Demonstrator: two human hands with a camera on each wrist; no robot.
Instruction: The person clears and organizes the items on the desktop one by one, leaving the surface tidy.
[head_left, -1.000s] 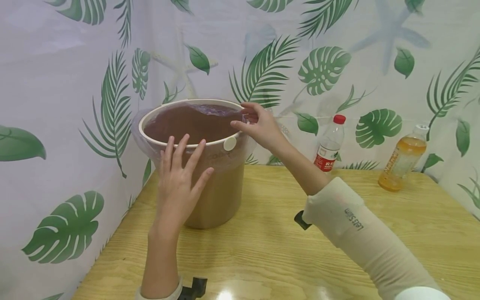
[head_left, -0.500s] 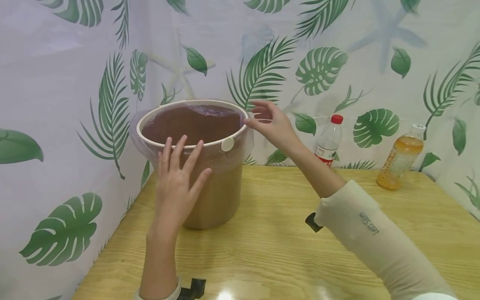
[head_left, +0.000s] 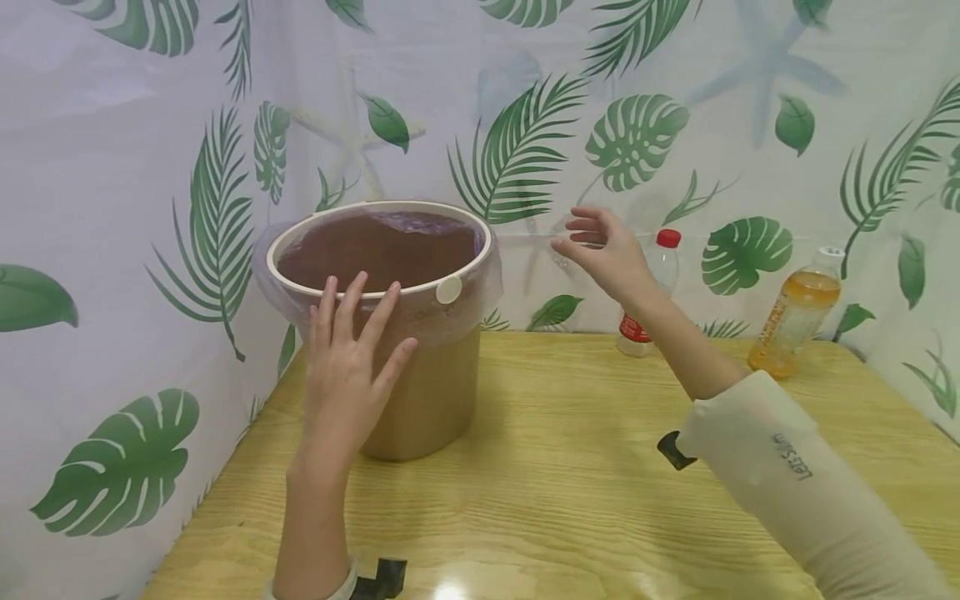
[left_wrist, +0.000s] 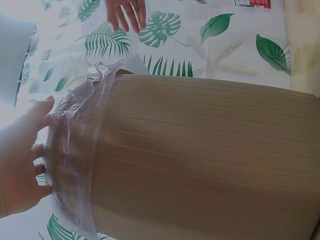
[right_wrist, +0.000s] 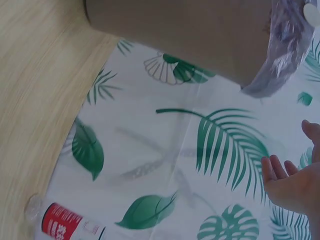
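A brown trash can (head_left: pixel 420 400) with a cream rim ring stands at the left of the table. A thin purplish see-through trash bag (head_left: pixel 480 292) lines it and folds down over the outside of the rim; in the left wrist view the bag (left_wrist: pixel 82 145) hangs crumpled round the top. My left hand (head_left: pixel 347 367) rests against the near side of the rim, fingers spread and fairly straight, fingertips at the ring. Off to the right of the can, in the air, is my right hand (head_left: pixel 611 254), relaxed and holding nothing. The right wrist view shows that hand (right_wrist: pixel 292 185) apart from the bag.
Behind the right forearm stands a red-capped bottle (head_left: pixel 636 333) with a red label. A bottle of orange drink (head_left: pixel 798 312) is further right. A leaf-patterned white sheet (head_left: pixel 525 50) covers the wall behind and left of the wooden table (head_left: pixel 570 483).
My right hand has left the rim's right side and moved right, away from the bag. My left hand stays at the near rim.
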